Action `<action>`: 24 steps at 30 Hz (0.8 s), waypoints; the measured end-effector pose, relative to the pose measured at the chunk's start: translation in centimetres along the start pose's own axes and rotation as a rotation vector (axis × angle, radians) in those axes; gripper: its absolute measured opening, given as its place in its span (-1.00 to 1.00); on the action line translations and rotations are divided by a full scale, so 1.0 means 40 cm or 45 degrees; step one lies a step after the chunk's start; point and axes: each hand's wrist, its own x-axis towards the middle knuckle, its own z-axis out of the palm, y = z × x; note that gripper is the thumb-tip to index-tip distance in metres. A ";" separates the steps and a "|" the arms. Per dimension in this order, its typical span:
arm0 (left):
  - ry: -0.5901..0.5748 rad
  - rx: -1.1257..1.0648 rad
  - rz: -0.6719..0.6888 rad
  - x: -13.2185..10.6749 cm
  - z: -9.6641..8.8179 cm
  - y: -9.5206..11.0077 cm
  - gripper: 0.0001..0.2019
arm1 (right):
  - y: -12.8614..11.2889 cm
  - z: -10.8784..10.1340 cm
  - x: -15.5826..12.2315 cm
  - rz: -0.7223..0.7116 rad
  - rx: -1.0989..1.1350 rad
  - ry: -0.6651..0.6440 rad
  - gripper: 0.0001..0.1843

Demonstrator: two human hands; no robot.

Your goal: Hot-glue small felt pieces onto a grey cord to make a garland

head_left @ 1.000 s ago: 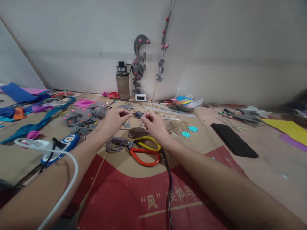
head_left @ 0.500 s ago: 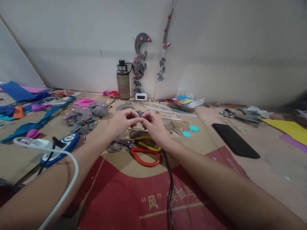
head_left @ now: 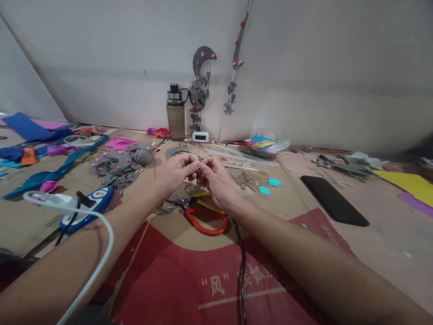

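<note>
My left hand (head_left: 179,173) and my right hand (head_left: 218,183) meet in the middle, just above the cardboard. Thumbs and fingertips are pinched together and touching. A tiny dark grey bit shows between them, mostly hidden by the fingers, so I cannot make out what it is. Below my hands lie scissors (head_left: 207,228) with one red and one yellow handle, partly covered by my right hand. Grey yarn (head_left: 165,208) lies by the blades. A grey felt crescent (head_left: 176,150) rests behind my left hand, and two turquoise felt flowers (head_left: 274,182) lie right of my right hand.
Grey felt pieces with pink pompoms (head_left: 115,164) and a yarn ball (head_left: 144,156) lie left. A bottle (head_left: 176,118) and a small clock (head_left: 200,136) stand at the wall. A phone (head_left: 333,198) lies right. A white cable (head_left: 108,243) crosses my left arm; a black cable (head_left: 242,266) runs frontward.
My fingers have shifted slightly, with my right fingers curled lower, and the dark grey bit between them shows less. The whole view has moved a little; the things on the table stay put.
</note>
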 end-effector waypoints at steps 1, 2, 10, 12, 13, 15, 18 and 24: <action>0.003 -0.118 -0.024 -0.001 0.005 -0.003 -0.70 | -0.002 0.003 -0.001 0.002 0.017 0.005 -0.68; 0.013 -0.219 -0.052 -0.001 0.010 -0.004 -0.69 | -0.004 0.004 -0.001 0.002 0.029 0.012 -0.68; 0.154 -0.391 -0.064 0.007 0.016 -0.005 -0.75 | -0.002 -0.003 0.003 0.038 0.087 -0.008 -0.66; 0.140 -0.323 -0.016 0.008 0.015 -0.009 -0.77 | 0.001 -0.003 0.003 0.024 0.077 -0.021 -0.67; 0.132 -0.281 0.005 0.008 0.015 -0.010 -0.77 | 0.003 -0.003 0.004 0.011 0.074 -0.023 -0.67; 0.125 -0.195 0.028 0.005 0.015 -0.009 -0.76 | 0.007 -0.005 0.006 -0.017 0.059 -0.022 -0.67; 0.139 -0.066 0.029 0.000 0.017 -0.001 -0.75 | 0.015 -0.008 0.010 -0.039 0.005 0.002 -0.67; 0.258 0.145 0.048 -0.007 0.022 0.010 -0.74 | 0.019 -0.002 0.010 -0.089 -0.121 0.061 -0.70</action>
